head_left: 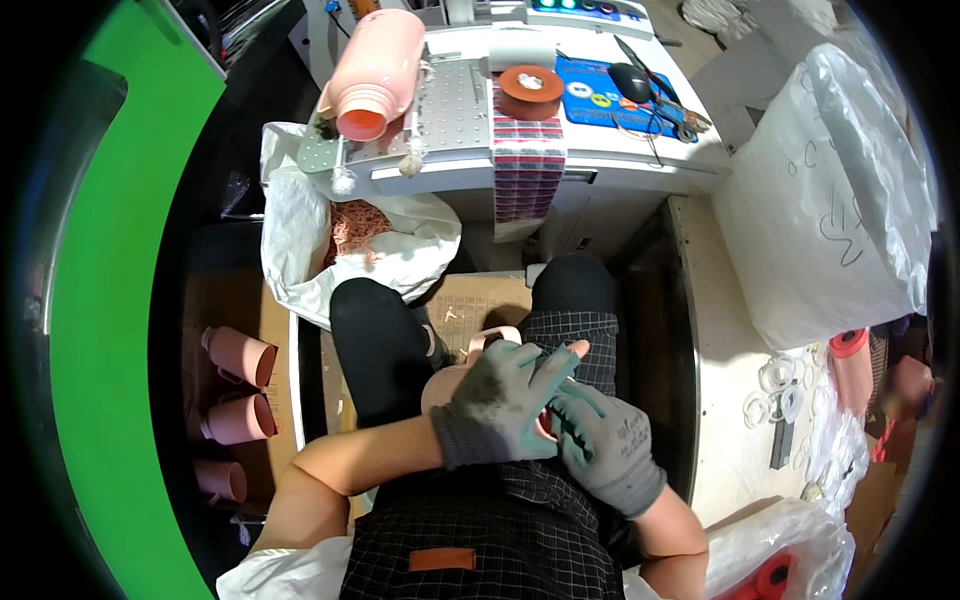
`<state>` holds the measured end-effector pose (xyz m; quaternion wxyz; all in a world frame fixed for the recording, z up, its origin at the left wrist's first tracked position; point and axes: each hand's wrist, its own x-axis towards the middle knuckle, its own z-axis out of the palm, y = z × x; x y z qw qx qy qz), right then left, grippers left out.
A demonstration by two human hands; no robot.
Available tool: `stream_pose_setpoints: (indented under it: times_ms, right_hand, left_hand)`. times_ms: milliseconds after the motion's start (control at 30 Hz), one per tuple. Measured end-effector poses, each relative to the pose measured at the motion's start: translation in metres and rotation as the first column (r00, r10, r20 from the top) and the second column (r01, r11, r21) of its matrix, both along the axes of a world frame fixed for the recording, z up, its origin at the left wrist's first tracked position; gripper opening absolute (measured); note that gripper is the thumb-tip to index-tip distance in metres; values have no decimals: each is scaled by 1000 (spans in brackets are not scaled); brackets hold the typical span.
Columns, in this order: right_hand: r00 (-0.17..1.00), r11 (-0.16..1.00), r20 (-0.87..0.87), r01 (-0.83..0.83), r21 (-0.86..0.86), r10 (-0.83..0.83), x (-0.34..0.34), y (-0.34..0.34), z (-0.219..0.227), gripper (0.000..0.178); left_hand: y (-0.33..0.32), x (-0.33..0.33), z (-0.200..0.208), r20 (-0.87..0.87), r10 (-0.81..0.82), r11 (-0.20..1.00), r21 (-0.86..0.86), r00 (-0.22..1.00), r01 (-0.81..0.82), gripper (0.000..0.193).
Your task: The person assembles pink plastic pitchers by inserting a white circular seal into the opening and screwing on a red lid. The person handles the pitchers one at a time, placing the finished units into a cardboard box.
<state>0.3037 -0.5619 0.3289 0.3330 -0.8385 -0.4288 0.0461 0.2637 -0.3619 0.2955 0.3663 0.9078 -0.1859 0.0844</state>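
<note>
A pink handled mug (440, 391) lies across my lap, its handle loop (492, 340) pointing away from me and its mouth turned to the right. My left hand (503, 397), in a grey-green glove, wraps over the mug's body near the mouth. At the mouth, my gloved right hand (606, 446) is closed, its fingers curled and pressed together by the rim. Whatever those fingers pinch is hidden. Between the two hands a bit of the reddish inside of the mug shows. The gloves cover much of the mug's body.
Pink mugs (240, 418) lie in a carton at left. A large pink bottle (378, 65), a label strip (527, 165) with a brown tape roll (530, 92), and a mouse (629, 82) occupy the worktable. White sacks (820, 200) flank me. Clear rings (765, 400) sit on the right bench.
</note>
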Motion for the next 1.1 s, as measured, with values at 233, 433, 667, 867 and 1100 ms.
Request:
stream_pose_setpoints:
  times_ms: [233, 433, 667, 867, 1100]
  right_hand:
    - [911, 755, -210, -412, -510, 355, 26, -6, 5, 23]
    - [958, 970, 247, -187, 154, 146, -3, 13, -38, 19]
    - [925, 669, -340, 362, 649, -171, -11, 42, -43, 22]
    - [999, 883, -13, -31, 469, 42, 54, 155, -64, 39]
    - [789, 982, -603, 183, 43, -121, 125, 269, -240, 28]
  left_hand:
    - [-21, -15, -12, 8, -26, 989, 146, 1000, 25, 102]
    - [24, -24, 10, 50, 224, 970, -108, 973, -218, 77]
    - [66, -71, 12, 72, 300, 950, -117, 951, -291, 82]
    - [83, -110, 19, -6, 248, 946, -213, 969, -244, 75]
    - [143, -159, -7, -349, 744, 119, -770, 570, -627, 56]
